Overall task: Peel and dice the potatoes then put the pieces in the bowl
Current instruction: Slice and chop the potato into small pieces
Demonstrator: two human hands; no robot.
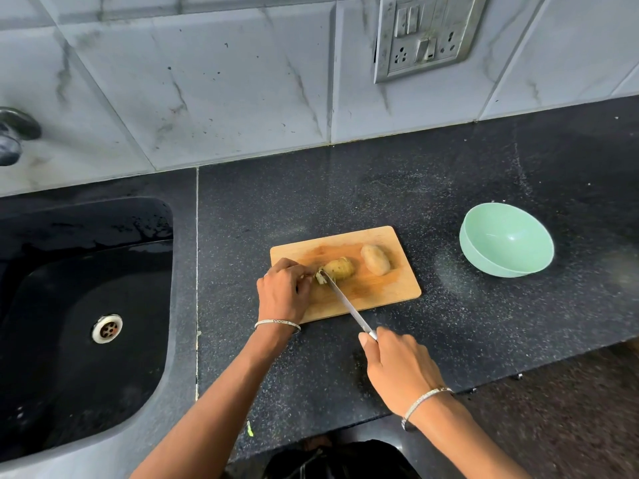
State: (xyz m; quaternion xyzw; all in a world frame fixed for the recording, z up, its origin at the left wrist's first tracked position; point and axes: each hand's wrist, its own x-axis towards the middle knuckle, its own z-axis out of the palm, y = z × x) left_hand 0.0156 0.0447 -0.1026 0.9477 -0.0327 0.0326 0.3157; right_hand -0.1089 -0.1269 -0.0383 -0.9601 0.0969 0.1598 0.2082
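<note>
Both grips are closed on something: the right grip wraps the handle of the knife, one digit stretched forward beside the base of the blade, the wrist low over the near edge of the worktop at 5 o'clock of the cutting board. The blade slants toward 11 o'clock, with its tip down in the left end of a yellowish potato lying mid-board. The left grip, knuckles up and fingers bent, pinches that end, where a pale slice stands just beside the blade. A second potato, paler, lies on the board at 2 o'clock of the first, apart from it. The green bowl sits on the worktop at 3 o'clock of the board, well apart. A black sink lies at 9 o'clock
</note>
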